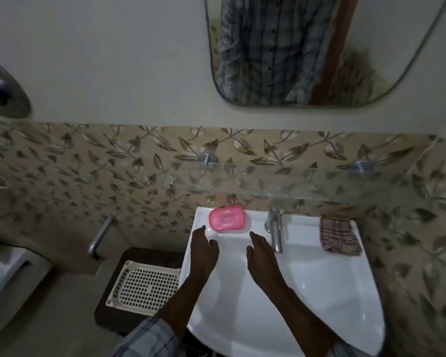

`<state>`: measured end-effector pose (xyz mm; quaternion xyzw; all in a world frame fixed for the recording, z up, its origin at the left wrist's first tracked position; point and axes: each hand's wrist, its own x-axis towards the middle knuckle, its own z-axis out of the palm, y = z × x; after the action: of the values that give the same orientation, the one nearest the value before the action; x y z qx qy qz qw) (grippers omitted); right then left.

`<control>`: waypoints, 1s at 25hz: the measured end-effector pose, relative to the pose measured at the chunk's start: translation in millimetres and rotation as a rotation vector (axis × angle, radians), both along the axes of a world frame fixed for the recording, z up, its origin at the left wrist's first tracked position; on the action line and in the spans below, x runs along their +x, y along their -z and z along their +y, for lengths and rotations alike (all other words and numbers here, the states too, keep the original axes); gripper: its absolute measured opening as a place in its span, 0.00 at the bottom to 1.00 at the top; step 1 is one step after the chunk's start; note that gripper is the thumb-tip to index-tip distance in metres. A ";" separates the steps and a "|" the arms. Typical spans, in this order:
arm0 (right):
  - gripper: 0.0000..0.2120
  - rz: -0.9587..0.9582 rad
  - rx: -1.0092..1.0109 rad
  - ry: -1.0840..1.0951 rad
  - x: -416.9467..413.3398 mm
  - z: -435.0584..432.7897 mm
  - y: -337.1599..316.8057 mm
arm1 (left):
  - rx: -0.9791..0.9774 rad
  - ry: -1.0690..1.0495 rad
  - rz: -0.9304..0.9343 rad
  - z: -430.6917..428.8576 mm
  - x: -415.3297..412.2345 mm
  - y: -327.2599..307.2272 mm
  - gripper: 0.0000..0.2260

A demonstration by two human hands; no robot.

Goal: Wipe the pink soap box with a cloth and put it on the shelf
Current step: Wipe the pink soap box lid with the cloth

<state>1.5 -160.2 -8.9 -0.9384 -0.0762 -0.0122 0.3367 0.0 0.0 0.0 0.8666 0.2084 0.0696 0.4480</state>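
A pink soap box (227, 218) lies closed on the back left ledge of the white sink (345, 279). A checked brown cloth (339, 235) lies folded on the sink's back right ledge. A glass shelf (307, 184) hangs on two metal brackets on the wall just above the sink. My left hand (204, 249) reaches forward over the sink's left rim, fingers apart, just short of the box. My right hand (262, 251) hovers over the basin to the right of the box, open and holding nothing.
A chrome tap (276, 229) stands at the middle back of the sink, right beside my right hand. A mirror (294, 47) hangs above. A white plastic basket (144, 287) sits on a dark stool left of the sink. A pipe (99, 238) juts from the wall.
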 end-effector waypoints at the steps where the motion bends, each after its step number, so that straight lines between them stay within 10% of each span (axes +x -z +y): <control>1: 0.19 0.036 0.020 0.022 18.3 8.4 7.6 | -0.045 -0.065 0.011 7.4 19.4 8.1 0.13; 5: 0.18 0.191 -0.084 0.101 90.4 29.6 23.4 | -0.259 0.040 0.128 34.1 77.6 30.3 0.21; 10: 0.17 0.287 -0.055 0.167 110.1 38.6 43.9 | -0.046 0.433 -0.012 50.6 87.4 59.2 0.36; 16: 0.12 0.210 0.602 0.395 91.2 39.6 16.4 | -0.145 0.328 -0.174 50.9 62.5 30.2 0.42; 19: 0.13 0.362 0.982 0.410 68.7 22.9 -10.7 | -0.506 0.319 -0.132 48.8 27.5 -1.3 0.40; 22: 0.16 0.285 0.901 0.329 45.7 7.2 -32.9 | -1.169 0.155 -0.001 31.0 6.7 -26.9 0.26; 25: 0.14 0.203 0.763 0.243 30.7 -14.7 -48.8 | -1.606 0.089 0.512 17.6 3.5 -55.4 0.42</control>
<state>32.2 -174.9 39.9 -0.7448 0.0786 0.0131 0.6625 3.5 17.6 55.4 0.2812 0.2554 -0.3161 0.8694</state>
